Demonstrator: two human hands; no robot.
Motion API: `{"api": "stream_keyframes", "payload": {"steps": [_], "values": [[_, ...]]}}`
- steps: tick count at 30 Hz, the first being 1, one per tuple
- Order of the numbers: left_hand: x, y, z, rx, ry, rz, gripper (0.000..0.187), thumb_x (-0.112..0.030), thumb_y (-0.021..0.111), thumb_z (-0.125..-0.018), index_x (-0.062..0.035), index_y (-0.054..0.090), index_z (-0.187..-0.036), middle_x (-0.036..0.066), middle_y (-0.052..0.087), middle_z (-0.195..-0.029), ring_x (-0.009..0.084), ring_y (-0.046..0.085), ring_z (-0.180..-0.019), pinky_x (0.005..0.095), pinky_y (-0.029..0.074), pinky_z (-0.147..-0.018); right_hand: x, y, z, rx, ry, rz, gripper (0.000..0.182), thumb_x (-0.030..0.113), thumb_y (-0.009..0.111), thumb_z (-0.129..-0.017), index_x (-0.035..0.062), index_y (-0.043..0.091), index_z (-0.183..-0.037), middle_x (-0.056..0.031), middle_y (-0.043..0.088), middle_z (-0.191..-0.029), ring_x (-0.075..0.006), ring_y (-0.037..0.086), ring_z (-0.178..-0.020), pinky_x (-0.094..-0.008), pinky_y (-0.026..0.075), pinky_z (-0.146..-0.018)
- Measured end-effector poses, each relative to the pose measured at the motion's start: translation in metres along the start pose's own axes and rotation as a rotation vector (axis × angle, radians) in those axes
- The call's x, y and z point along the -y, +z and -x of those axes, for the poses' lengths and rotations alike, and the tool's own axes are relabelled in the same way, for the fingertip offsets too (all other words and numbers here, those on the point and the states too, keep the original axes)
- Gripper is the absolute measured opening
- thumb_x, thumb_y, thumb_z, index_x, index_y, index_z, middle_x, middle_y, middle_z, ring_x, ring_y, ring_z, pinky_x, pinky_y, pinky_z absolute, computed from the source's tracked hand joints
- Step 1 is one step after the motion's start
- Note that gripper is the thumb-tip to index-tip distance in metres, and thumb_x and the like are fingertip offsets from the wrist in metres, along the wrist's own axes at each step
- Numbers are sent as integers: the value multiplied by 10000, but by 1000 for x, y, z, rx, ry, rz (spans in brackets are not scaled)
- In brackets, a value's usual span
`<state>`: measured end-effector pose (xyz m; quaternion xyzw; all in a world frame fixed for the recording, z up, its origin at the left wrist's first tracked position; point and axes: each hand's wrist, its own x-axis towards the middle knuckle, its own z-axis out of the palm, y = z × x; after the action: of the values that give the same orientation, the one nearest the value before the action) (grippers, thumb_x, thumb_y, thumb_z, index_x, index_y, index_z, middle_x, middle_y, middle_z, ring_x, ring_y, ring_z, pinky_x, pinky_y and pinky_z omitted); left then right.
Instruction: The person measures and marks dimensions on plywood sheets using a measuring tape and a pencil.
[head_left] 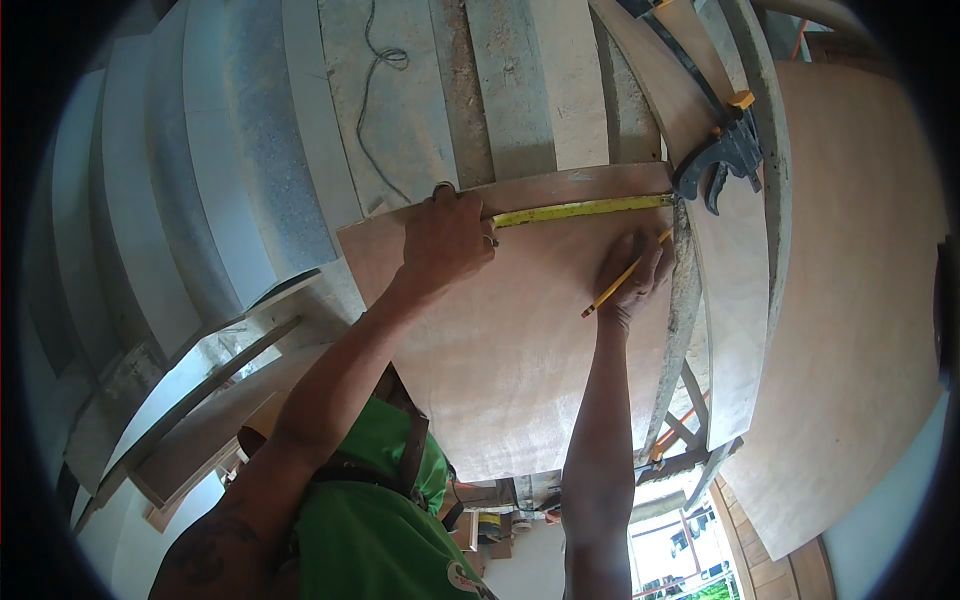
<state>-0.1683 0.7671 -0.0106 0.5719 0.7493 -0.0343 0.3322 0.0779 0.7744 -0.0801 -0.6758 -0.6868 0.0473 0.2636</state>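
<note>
A yellow tape measure blade (pixel 585 209) stretches along the upper edge of a brown plywood sheet (pixel 500 370). My left hand (pixel 448 235) is closed round the tape measure at the blade's left end, against the sheet's edge; its case is mostly hidden by the fingers. Near the blade's right end, my right hand (pixel 637 272) grips a yellow pencil (pixel 612 288), its eraser end pointing down and left. The pencil's upper end is by the sheet's right edge, just below the blade.
A black clamp (pixel 722 160) with orange parts sits on a curved wooden strip (pixel 735 300) at the right. Beyond it stands a large plywood panel (pixel 850 270). Grey boards (pixel 515 90) with a thin cord (pixel 367 125) lie ahead; stepped panels (pixel 215 150) fill the left.
</note>
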Motion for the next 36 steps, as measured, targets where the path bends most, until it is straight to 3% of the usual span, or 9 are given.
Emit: {"api": "stream_keyframes", "payload": {"steps": [9, 11, 17, 21, 24, 26, 29, 34, 36], "values": [[4, 4, -2, 13, 29, -51, 266, -258, 624, -823, -36, 655, -966, 168, 579, -867, 299, 627, -803, 421, 518, -722, 3, -1, -1, -5, -13, 9, 243, 165, 586, -878, 13, 599, -1067, -210, 513, -1166, -370, 523, -1048, -449, 418, -869], [8, 9, -2, -100, 139, -26, 255, -253, 598, -816, -5, 623, -873, 189, 572, -808, 307, 640, -679, 421, 528, -600, 2, 1, 0, -27, -4, -3, 250, 180, 589, -878, 22, 599, -1071, -203, 514, -1176, -367, 523, -1049, -446, 414, -873], [1, -1, 1, 24, 53, -34, 328, -338, 624, -853, -44, 661, -994, 163, 575, -848, 284, 629, -764, 417, 514, -674, 2, 0, 1, -19, -10, 6, 253, 172, 596, -876, 25, 597, -1082, -206, 516, -1174, -364, 522, -1053, -450, 417, -869], [-2, 4, 4, 13, 24, -75, 349, -367, 621, -862, -34, 669, -957, 164, 574, -849, 288, 629, -759, 418, 513, -664, -1, 3, 4, -33, -34, 15, 247, 173, 595, -879, 23, 601, -1075, -207, 518, -1166, -366, 526, -1047, -449, 421, -865], [-4, 6, 7, -187, 77, -99, 343, -363, 630, -854, -29, 676, -919, 161, 576, -841, 297, 632, -747, 422, 514, -659, -3, 4, 2, -45, -65, 0, 241, 187, 594, -883, 17, 606, -1054, -207, 523, -1151, -369, 530, -1035, -447, 424, -865], [-5, 1, 4, -17, 18, -61, 326, -353, 643, -842, -33, 682, -892, 162, 580, -832, 302, 637, -743, 422, 517, -661, -4, 3, 4, -40, -45, -3, 246, 197, 593, -886, 9, 608, -1045, -209, 527, -1136, -364, 535, -1029, -447, 426, -869], [-3, 9, 6, -103, 29, -88, 316, -346, 655, -830, -40, 685, -902, 166, 589, -830, 300, 641, -738, 419, 521, -660, -1, 2, 3, -53, -73, 7, 254, 201, 586, -892, 3, 606, -1051, -205, 529, -1136, -358, 534, -1038, -446, 430, -869], [-1, 14, 6, -128, 40, -50, 303, -344, 654, -831, -52, 693, -905, 169, 598, -828, 285, 644, -721, 417, 523, -652, -2, -4, 7, -115, -106, -104, 334, 273, 512, -952, -32, 587, -1068, -208, 547, -1116, -361, 549, -1037, -449, 444, -874], [2, 16, 6, -138, 36, -60, 297, -342, 652, -832, -57, 695, -905, 168, 600, -825, 279, 643, -712, 415, 524, -649, -4, -4, 10, -108, -158, -376, 386, 305, 457, -983, -41, 551, -1125, -189, 561, -1092, -325, 560, -1019, -418, 446, -874]]}}
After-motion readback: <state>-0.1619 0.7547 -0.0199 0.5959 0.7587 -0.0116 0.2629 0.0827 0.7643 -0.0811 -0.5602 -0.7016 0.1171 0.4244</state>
